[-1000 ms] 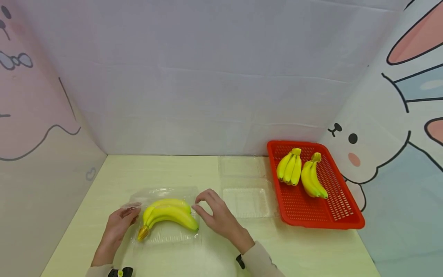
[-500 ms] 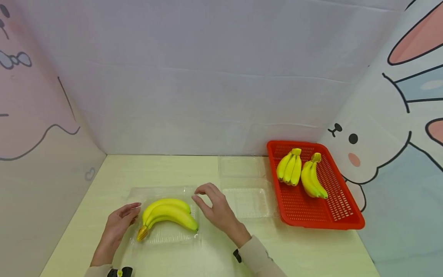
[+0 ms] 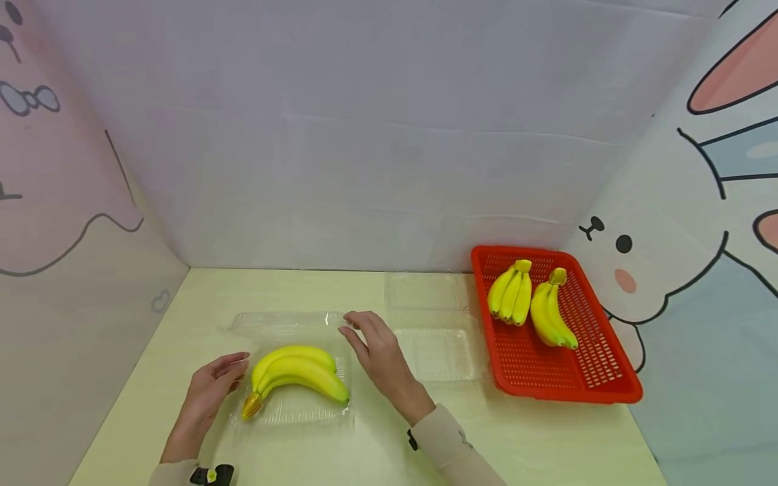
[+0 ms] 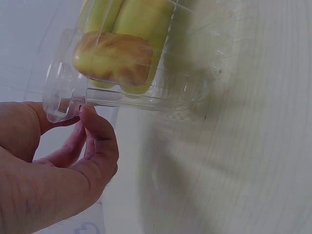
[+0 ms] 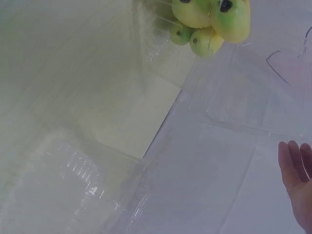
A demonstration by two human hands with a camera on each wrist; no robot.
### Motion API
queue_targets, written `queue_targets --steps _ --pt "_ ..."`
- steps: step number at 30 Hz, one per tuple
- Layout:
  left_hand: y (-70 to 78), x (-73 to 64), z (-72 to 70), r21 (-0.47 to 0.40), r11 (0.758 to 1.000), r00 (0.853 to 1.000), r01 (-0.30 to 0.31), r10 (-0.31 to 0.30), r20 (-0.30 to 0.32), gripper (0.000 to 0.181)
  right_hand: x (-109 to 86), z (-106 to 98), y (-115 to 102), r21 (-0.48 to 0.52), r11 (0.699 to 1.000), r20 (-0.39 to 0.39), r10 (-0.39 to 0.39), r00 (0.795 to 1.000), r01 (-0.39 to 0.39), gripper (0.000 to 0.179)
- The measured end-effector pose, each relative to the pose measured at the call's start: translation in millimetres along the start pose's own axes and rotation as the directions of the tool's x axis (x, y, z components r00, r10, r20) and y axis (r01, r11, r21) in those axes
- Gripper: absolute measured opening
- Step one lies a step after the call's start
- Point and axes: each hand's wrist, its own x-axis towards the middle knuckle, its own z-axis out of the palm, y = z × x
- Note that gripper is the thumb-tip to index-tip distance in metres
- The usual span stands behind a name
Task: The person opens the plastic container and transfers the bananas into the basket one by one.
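A bunch of bananas (image 3: 300, 374) lies in a clear plastic clamshell box (image 3: 292, 415) on the table. The box's lid (image 3: 279, 324) is raised at the far side. At the box's left rim, my left hand (image 3: 213, 385) pinches the plastic edge between thumb and fingers; the left wrist view shows the left hand (image 4: 63, 165) beside the stem end of the bananas (image 4: 114, 58). My right hand (image 3: 383, 354) is by the lid's right edge, thumb and fingers apart. In the right wrist view the right hand (image 5: 297, 180) has extended fingers right at the lid's edge (image 5: 243, 127).
A red basket (image 3: 507, 385) at the right holds two more banana bunches (image 3: 513, 293). Between it and the hands, another clear clamshell box (image 3: 437, 354) lies spread flat on the table. Cloth walls enclose the back and sides.
The lid has swung back, away from over the bananas, toward the far side. My right hand has moved slightly away from the body with it. The left hand stays at the rim.
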Motion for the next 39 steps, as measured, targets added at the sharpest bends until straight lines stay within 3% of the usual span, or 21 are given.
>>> queue_targets --steps 7,14,32,36,39 --pt "0.8 -1.2 0.9 -0.001 1.000 1.000 -0.019 0.019 -0.012 0.046 8.8 2.6 3.0 -0.089 0.996 -0.014 0.009 1.000 -0.010 0.025" --pt "-0.8 1.2 2.8 0.027 0.999 0.999 -0.021 0.022 -0.028 0.044 16.6 6.3 3.0 -0.155 0.984 -0.012 0.090 0.996 -0.091 0.021" --pt "-0.4 0.1 5.7 0.046 0.999 0.999 -0.018 0.020 -0.035 0.043 28.7 23.8 14.4 -0.060 0.960 -0.041 0.272 0.961 -0.274 0.026" --pt "-0.1 -0.5 4.4 0.040 0.999 0.999 -0.021 0.023 -0.035 0.044 29.8 28.0 16.1 -0.013 0.945 -0.050 0.327 0.944 -0.328 0.020" --pt "0.3 -1.7 2.9 0.038 0.999 0.999 -0.025 0.026 -0.032 0.044 30.6 31.0 17.7 0.027 0.919 -0.043 0.393 0.918 -0.393 0.016"
